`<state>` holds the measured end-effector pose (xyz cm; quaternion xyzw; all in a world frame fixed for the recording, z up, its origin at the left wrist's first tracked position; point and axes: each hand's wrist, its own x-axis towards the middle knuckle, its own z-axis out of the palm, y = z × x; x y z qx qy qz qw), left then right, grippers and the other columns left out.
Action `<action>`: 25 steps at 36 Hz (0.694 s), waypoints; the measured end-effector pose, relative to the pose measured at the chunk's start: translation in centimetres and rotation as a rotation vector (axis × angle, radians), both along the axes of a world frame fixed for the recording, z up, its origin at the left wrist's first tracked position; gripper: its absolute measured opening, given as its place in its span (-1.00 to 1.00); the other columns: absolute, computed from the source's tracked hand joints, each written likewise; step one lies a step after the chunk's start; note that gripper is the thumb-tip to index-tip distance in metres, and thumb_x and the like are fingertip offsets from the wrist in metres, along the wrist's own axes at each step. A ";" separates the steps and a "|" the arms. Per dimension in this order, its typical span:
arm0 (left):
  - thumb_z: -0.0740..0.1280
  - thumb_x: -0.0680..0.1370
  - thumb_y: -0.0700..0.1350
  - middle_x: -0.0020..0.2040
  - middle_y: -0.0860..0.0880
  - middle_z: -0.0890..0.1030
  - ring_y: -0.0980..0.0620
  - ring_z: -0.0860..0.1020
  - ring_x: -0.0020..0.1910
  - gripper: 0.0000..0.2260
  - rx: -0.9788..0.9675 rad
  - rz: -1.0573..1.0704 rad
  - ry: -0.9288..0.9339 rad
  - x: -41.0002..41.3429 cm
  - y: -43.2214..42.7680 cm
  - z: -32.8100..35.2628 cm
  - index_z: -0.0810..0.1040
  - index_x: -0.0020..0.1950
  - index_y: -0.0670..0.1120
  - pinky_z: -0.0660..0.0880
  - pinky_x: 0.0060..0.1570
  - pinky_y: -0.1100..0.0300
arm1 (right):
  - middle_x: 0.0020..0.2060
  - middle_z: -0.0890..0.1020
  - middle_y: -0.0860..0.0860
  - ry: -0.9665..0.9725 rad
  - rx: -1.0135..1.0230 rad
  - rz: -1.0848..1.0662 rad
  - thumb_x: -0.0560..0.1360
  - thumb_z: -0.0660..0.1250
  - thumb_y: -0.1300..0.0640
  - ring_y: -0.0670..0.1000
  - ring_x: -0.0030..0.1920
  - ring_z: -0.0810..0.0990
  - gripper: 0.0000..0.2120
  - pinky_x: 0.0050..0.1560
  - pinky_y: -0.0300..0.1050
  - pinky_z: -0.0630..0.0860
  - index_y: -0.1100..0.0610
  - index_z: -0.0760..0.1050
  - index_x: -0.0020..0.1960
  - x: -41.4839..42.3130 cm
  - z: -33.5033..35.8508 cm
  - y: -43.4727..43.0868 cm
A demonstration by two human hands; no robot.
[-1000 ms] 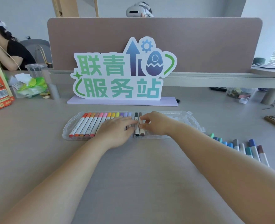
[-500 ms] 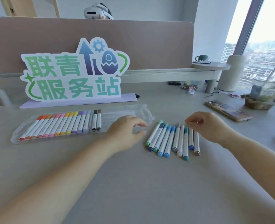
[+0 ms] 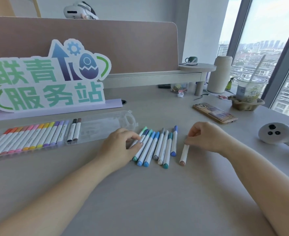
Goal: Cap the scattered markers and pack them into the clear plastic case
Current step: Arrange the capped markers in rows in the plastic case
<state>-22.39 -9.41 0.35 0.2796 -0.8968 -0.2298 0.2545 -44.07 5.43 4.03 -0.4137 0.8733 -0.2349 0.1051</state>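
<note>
At far left the case (image 3: 106,123) lies open on the desk (image 3: 140,193), in front of a sign (image 3: 46,82). Its left bay holds a packed run of warm and purple markers (image 3: 29,138). The right bay holds only a dark pair (image 3: 75,130) against its left wall, and the rest of that bay is free.

Just right of the case, our left hand (image 3: 121,147) has fingers and thumb curled on the leftmost marker (image 3: 143,132) of the loose row (image 3: 159,147), which lies capped and side by side on the desk. Set slightly apart from the row is the tan marker (image 3: 184,153), and our right hand (image 3: 206,138) pinches its far end. Its near end rests on the desk. Beyond are a phone (image 3: 215,113) and a controller (image 3: 276,133).

What the next move turns on, we judge, is this: the free bay lies to the left of both hands, and the left hand is much the nearer. The loose markers point away from us, leaning a little right at the far end, close to the lie of the packed ones. So each should need a sideways carry and almost no turn
</note>
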 end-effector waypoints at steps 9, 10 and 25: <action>0.39 0.49 0.01 -0.05 0.19 0.48 0.25 0.50 -0.03 -0.93 0.039 0.034 0.032 0.1 0.1 0.1 0.60 -0.06 0.07 0.33 -0.12 0.47 | -0.11 0.55 -0.05 0.099 0.009 0.023 0.38 0.44 -0.02 -0.02 -0.09 0.52 -0.82 0.00 -0.02 0.55 0.03 0.54 -0.09 0.0 0.1 0.3; 0.40 0.49 0.01 -0.04 0.18 0.48 0.25 0.49 -0.03 -0.93 0.049 0.036 0.031 0.0 0.1 0.1 0.60 -0.06 0.07 0.33 -0.12 0.47 | -0.11 0.55 -0.05 0.100 0.009 0.020 0.38 0.44 -0.02 -0.02 -0.09 0.52 -0.82 0.01 -0.02 0.54 0.03 0.54 -0.09 0.0 0.2 0.3; 0.42 0.46 0.01 0.07 0.09 0.46 0.07 0.39 0.16 -0.89 -0.016 0.048 0.002 -0.1 0.9 0.2 0.60 -0.03 0.10 0.32 0.13 0.20 | -0.22 0.53 -0.03 0.200 0.253 -0.007 0.45 0.30 -0.15 0.00 -0.18 0.51 -0.71 -0.16 -0.09 0.50 0.09 0.52 -0.15 1.6 0.5 0.2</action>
